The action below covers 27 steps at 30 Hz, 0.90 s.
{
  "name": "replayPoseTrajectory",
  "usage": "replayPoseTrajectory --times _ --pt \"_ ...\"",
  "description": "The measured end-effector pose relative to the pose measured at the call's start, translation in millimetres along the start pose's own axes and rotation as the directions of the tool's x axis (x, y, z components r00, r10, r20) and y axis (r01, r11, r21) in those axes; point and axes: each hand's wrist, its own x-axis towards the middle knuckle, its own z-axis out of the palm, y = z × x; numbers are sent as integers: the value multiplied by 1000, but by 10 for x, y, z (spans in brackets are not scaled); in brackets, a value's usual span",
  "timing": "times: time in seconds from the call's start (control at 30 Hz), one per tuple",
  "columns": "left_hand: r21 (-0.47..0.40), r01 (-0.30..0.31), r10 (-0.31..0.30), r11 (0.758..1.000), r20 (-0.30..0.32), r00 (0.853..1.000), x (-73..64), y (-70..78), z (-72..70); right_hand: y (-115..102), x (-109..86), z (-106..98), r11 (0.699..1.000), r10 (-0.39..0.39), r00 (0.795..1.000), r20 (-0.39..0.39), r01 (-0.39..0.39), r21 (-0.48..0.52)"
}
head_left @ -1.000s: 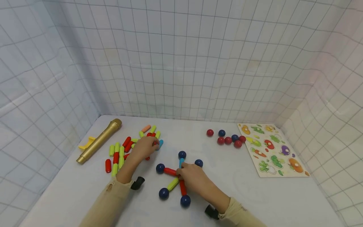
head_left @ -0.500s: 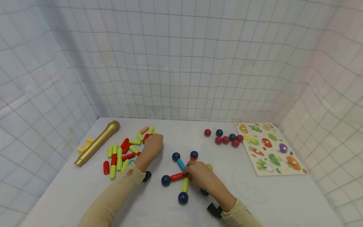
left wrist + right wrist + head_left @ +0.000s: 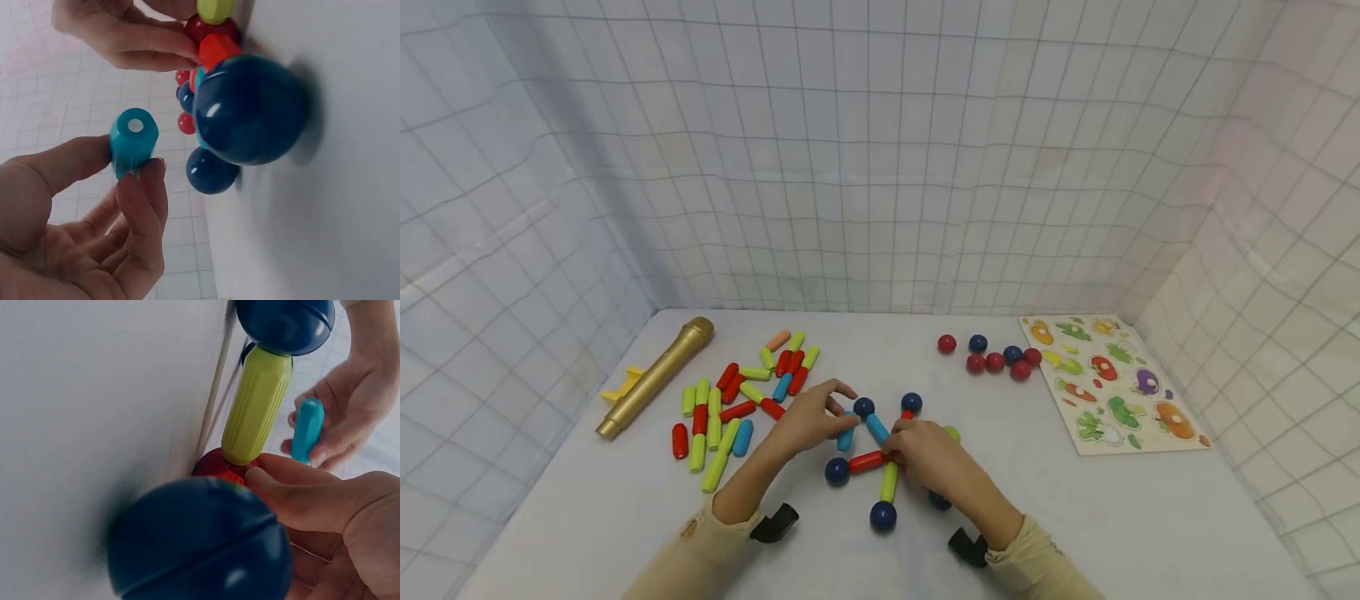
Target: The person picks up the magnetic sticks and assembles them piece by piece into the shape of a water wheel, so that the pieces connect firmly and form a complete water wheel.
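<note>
Between thumb and fingertips, my left hand (image 3: 808, 423) pinches a short blue rod (image 3: 133, 140), held close to the left side of a star-shaped magnetic build. In the right wrist view a red ball (image 3: 215, 464) forms the build's hub, and my right hand (image 3: 928, 454) grips it by thumb and fingers. Rods fan out from that hub, among them a lime rod (image 3: 257, 406), a red rod (image 3: 868, 462) and a blue rod (image 3: 877, 428). Navy balls cap several ends, such as the near navy ball (image 3: 883, 517). My right hand hides part of the build in the head view.
Loose red, lime and blue rods (image 3: 737, 411) lie spread at left, beside a gold toy microphone (image 3: 658, 377) and a yellow piece (image 3: 622, 385). Red and navy balls (image 3: 995, 362) cluster at back right. A vegetable puzzle board (image 3: 1112, 383) lies at far right. Gridded cloth walls surround the table.
My left hand has come from the rod pile toward the build, bringing the blue rod. Earlier, the build turned counterclockwise under my right hand, which still holds its hub.
</note>
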Motion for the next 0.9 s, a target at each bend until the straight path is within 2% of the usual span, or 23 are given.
replayPoseTrajectory --times 0.27,0.57,0.77,0.9 --pt "23 56 -56 998 -32 998 9 -136 94 10 10 -6 1000 19 1000 7 -19 7" --pt "31 61 -61 998 8 998 23 -205 127 27 20 4 998 17 999 45 -19 64" --pt "33 41 -41 999 -17 999 99 -185 153 36 26 3 999 1 999 35 -2 37" --pt "40 29 -28 999 -26 999 172 -160 194 31 14 11 999 0 999 35 -2 54"
